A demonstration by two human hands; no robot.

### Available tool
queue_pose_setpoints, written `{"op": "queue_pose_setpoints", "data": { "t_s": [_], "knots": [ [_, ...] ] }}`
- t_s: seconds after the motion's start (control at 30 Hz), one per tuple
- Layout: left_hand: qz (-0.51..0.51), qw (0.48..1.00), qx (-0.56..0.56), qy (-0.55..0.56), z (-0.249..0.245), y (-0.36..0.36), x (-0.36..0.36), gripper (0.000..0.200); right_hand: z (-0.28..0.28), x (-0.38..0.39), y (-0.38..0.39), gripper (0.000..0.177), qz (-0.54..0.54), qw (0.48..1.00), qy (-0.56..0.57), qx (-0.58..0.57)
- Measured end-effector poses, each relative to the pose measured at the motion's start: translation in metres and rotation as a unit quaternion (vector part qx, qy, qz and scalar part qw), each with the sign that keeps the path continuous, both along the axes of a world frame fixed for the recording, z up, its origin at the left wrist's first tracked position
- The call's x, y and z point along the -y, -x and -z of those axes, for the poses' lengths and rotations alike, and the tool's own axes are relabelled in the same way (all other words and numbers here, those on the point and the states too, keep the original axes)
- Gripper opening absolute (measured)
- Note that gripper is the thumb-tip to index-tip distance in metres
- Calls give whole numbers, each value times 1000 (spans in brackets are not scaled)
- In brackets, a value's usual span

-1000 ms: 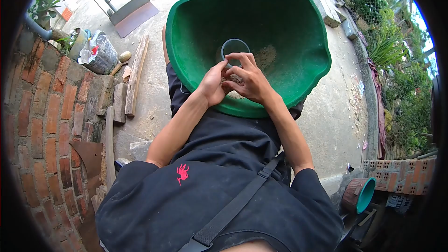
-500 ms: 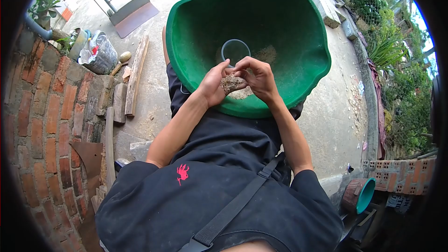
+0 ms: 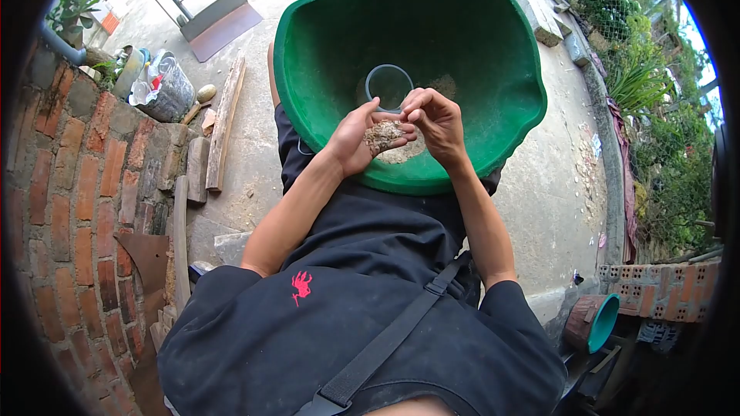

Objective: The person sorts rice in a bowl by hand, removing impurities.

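Observation:
My left hand is palm up over the near side of a large green tub, with a small heap of pale, flaky grain resting on the palm and fingers. Just to its right, my right hand has thumb and fingertips pinched together near the left fingertips; whatever lies in the pinch is too small to make out. Behind both hands stands a clear round cup inside the tub, its lower part hidden by them. More grain lies in the tub below my hands.
The tub rests on my lap. On the left are a brick wall, wooden planks and a bucket of rubbish. A hand truck stands farther off. To the right sits a smaller pot beside hollow bricks.
My right hand has shifted slightly right, off the left palm, uncovering more of the grain heap. My left hand, the cup and the tub stay in place.

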State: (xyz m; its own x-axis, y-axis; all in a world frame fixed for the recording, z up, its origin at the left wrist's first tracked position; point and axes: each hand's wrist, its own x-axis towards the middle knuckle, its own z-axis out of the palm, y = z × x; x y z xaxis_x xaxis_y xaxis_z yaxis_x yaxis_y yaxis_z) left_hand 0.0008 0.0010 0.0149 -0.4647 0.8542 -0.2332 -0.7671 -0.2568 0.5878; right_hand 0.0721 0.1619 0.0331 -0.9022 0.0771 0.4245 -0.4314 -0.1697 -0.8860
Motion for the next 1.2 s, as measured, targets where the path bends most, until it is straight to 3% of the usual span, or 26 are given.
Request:
{"op": "queue_pose_setpoints", "data": {
  "t_s": [0.23, 0.53, 0.67, 0.77, 0.83, 0.87, 0.93, 1.03, 1.1, 1.2],
  "knots": [
    [-8, 1000, 2, 9, -1, -1, 0, 66, -3, 4, -2, 32, 8, 1000, -6, 11],
    [-6, 1000, -1, 9, -2, -1, 0, 66, 0, 3, -1, 37, -10, 1000, -5, 13],
    [1, 1000, -2, 9, -1, 0, 0, 65, 0, 2, -2, 35, 1, 999, -21, 27],
    [-9, 1000, -6, 20, -2, -1, 0, 64, 0, 4, -1, 21, 11, 999, -30, 23],
    [-11, 999, 3, 31, -6, -2, 0, 62, 0, 8, 4, 13, 145, 977, -156, 25],
    [-13, 999, 12, 41, -9, -3, 0, 59, -2, 9, 6, 13, 145, 977, -155, 24],
    [-37, 998, 8, 52, -6, -4, 0, 53, -7, 11, 10, 16, 289, 855, -425, -68],
    [-54, 997, 9, 60, -3, -2, 2, 44, -2, 17, 13, 20, 316, 853, -412, -52],
    [-43, 997, 15, 56, -1, -2, 1, 42, -4, 12, 7, 16, 279, 874, -395, -37],
    [-46, 998, 17, 48, 8, 2, 1, 42, -5, 12, 0, 15, 137, 900, -410, -53]
  ]
}}
